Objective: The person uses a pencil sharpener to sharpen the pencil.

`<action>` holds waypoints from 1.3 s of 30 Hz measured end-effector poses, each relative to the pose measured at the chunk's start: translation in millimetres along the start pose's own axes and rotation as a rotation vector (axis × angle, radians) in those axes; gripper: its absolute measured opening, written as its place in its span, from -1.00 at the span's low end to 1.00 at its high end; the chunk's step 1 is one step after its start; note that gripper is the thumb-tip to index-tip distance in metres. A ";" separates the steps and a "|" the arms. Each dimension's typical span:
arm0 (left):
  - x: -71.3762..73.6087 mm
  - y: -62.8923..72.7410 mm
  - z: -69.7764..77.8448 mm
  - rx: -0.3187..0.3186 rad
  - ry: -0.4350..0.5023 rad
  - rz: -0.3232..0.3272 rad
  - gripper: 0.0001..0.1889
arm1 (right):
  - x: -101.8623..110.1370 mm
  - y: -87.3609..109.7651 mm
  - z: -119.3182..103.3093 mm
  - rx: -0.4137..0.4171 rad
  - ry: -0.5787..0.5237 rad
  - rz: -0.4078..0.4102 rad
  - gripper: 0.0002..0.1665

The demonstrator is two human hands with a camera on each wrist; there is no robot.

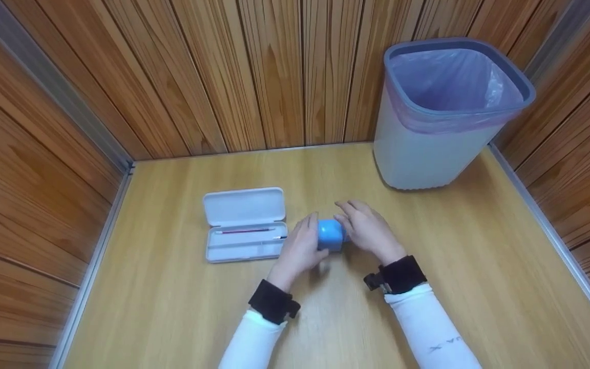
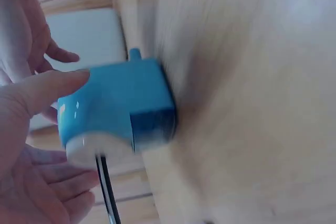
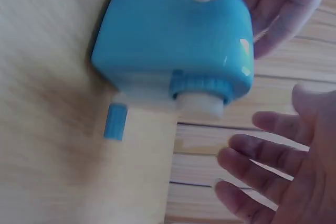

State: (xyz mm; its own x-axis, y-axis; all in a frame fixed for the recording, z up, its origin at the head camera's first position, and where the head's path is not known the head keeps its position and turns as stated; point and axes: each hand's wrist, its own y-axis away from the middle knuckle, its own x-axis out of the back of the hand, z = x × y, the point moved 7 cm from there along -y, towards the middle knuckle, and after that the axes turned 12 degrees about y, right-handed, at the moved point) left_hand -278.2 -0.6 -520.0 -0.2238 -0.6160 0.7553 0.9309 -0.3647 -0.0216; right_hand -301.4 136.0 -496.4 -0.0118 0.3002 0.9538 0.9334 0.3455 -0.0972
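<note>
A blue crank pencil sharpener (image 1: 330, 234) stands on the table between the two hands. My left hand (image 1: 299, 246) grips it, the thumb on the near side and the fingers round the far side. A dark pencil (image 2: 107, 190) sticks out of the sharpener's white end in the left wrist view. My right hand (image 1: 372, 230) is at the sharpener's other end, its fingers spread and relaxed, holding nothing. In the right wrist view the blue crank knob (image 3: 115, 121) sits low near the table, apart from those fingers.
An open white pencil case (image 1: 244, 206) lies left of the sharpener, with a dark red pencil (image 1: 244, 231) inside. At the back right stands a pale waste bin (image 1: 423, 159) with a pinkish liner. Wood-panelled walls (image 1: 274, 77) enclose the table at the back and sides.
</note>
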 end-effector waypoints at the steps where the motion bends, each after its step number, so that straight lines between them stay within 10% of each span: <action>1: 2.6 1.5 -2.9 0.002 0.024 0.001 -0.10 | -1.0 -0.5 -3.7 0.021 0.003 0.001 -0.43; 18: 20.2 9.3 -24.3 -0.118 -0.082 0.220 -0.85 | -45.4 -13.6 -27.0 0.146 -0.002 -0.125 -0.39; 39: 18.4 9.7 -12.4 -0.355 -0.202 0.308 -0.85 | -49.8 -16.2 -23.1 0.144 -0.119 -0.090 -0.44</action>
State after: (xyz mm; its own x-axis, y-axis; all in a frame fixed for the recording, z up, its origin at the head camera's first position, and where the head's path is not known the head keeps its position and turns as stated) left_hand -276.9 -24.2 -514.5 0.1389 -0.5977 0.7896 0.7812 -0.4240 -0.4583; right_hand -307.6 94.9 -535.8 -0.1427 0.3623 0.9211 0.8657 0.4968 -0.0613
